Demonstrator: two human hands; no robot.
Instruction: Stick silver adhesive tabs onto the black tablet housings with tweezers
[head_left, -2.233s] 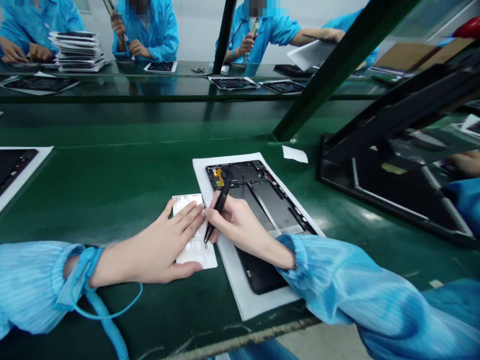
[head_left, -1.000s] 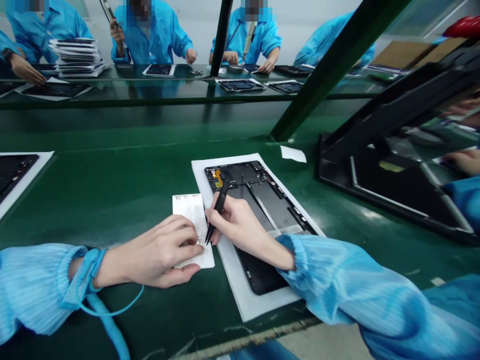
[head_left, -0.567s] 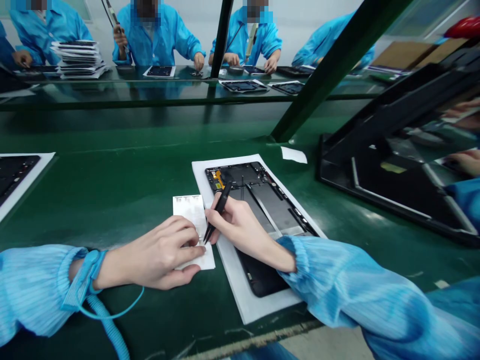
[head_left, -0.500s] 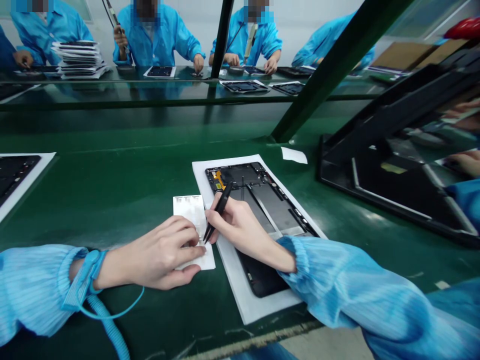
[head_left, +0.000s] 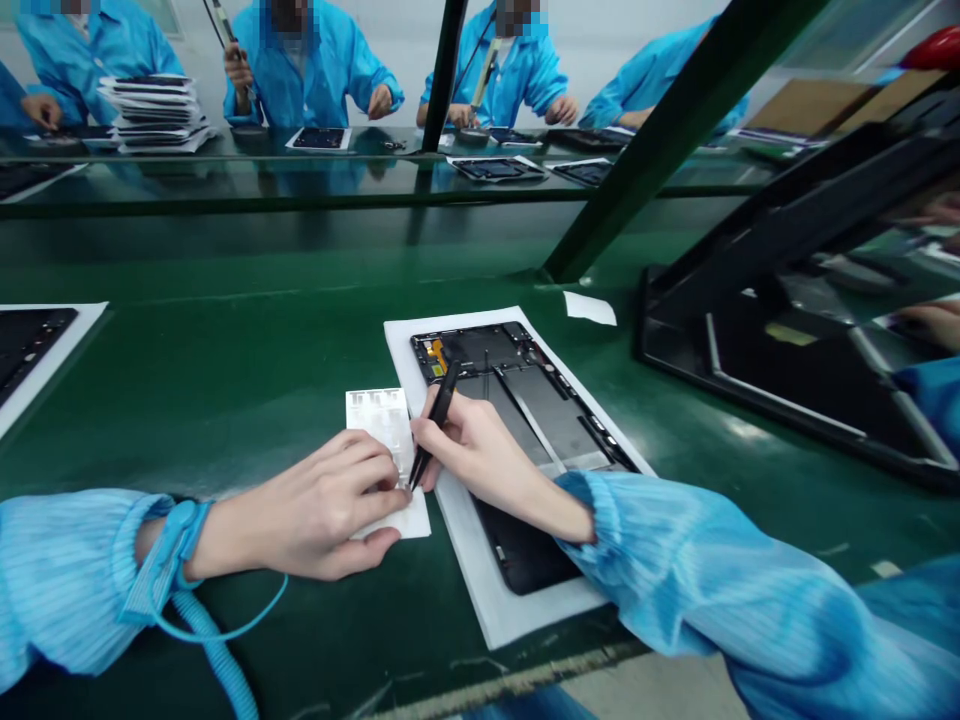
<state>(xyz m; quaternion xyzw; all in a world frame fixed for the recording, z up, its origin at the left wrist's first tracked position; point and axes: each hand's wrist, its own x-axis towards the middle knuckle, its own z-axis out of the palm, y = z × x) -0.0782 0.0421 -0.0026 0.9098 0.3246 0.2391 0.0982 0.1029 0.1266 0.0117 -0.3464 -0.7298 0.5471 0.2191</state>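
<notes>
My left hand (head_left: 330, 505) rests on a white sticker sheet (head_left: 381, 425), its fingers bent and the thumb lying along the lower edge; whether it pinches anything small is hidden. Black tweezers (head_left: 444, 400) are gripped in my right hand (head_left: 480, 440), tips down on the sheet beside my left fingertips. Under my right wrist lies an opened black tablet housing (head_left: 559, 410), with an orange flex part at its upper left. White padding (head_left: 469, 570) is beneath the housing.
Another housing (head_left: 30, 345) lies at the left edge. A black stand (head_left: 780, 370) is at the right, near a white scrap (head_left: 590, 308). A green post (head_left: 667, 140) slants upward. People in blue work across the bench, beside a stack of sheets (head_left: 156, 115).
My hands and the tweezers have barely moved. Across the bench, one person's hand has lifted from the table, and other people's hands have shifted slightly.
</notes>
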